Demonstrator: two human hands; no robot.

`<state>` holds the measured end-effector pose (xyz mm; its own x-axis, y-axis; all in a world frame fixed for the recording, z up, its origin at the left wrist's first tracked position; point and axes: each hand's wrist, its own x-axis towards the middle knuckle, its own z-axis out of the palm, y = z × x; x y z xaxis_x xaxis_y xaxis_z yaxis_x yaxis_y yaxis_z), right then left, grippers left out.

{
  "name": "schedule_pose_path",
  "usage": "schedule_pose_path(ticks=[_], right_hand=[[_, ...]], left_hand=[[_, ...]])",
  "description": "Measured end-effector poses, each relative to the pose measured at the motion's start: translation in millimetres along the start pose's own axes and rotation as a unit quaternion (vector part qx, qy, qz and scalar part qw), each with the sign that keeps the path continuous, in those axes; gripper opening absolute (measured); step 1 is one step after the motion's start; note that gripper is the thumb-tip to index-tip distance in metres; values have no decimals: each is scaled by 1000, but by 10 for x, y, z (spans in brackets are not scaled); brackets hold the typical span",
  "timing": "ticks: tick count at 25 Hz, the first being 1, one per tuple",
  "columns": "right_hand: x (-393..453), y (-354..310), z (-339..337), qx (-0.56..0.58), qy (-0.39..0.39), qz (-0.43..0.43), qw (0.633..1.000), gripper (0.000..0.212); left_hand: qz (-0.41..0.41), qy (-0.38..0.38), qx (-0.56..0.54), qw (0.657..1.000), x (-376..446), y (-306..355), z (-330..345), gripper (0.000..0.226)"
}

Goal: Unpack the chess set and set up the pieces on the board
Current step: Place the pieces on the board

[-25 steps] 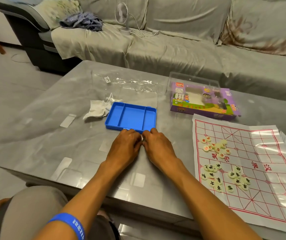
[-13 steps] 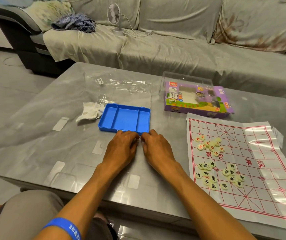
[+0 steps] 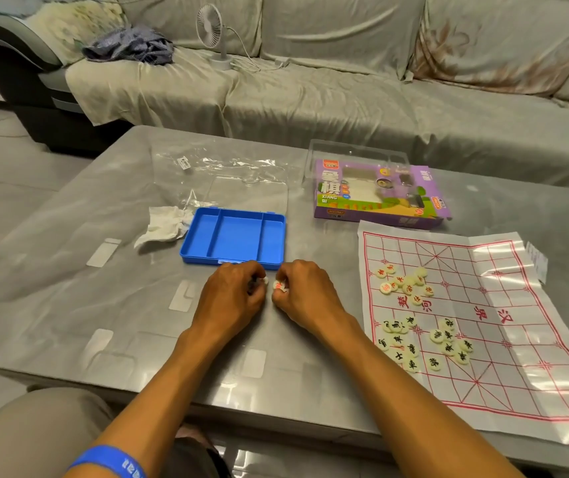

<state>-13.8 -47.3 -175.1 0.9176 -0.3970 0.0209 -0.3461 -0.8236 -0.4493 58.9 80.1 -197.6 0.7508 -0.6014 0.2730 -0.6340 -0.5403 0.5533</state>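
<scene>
Beside the blue tray (image 3: 233,238): left hand (image 3: 233,300) and right hand (image 3: 305,296) now lifted, pinching pale pieces (image 3: 279,285); board (image 3: 466,326) placement next.

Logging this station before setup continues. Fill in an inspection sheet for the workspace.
Surface: grey glossy table, reflective.
Job's things: paper board at right, pieces heaped on it, unplaced; blue tray empty.
Clutter: purple box, clear wrapping, crumpled tissue.
Hands: left hand and right hand each pinch pieces before the tray.
Cables: white fan cord on sofa.
Surroundings: covered sofa, small fan, bundled cloth.
</scene>
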Motion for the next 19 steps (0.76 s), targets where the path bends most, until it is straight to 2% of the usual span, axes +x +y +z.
schedule_pose_path(ticks=[3,5,8,11,17,19], right_hand=[[-151,156,-272,6,8,-3,1000,28],[-285,494,-617,12,44,16,999,28],[-495,1282,-1123,7,87,100,991,28],[-588,1851,-1294,-12,76,154,985,30],[-574,2087,-1172,13,83,118,989,34],[-604,2145,-1208,38,87,109,989,39]], left_hand=[[10,-8,-15,1000,-10,154,-26,16],[32,-21,-32,999,-47,281,-24,16],[41,-54,-53,996,-113,520,75,16],[14,-100,-73,992,7,952,425,17],[32,-152,-75,985,410,1704,1095,30],[20,-136,-77,988,423,1728,1103,37]])
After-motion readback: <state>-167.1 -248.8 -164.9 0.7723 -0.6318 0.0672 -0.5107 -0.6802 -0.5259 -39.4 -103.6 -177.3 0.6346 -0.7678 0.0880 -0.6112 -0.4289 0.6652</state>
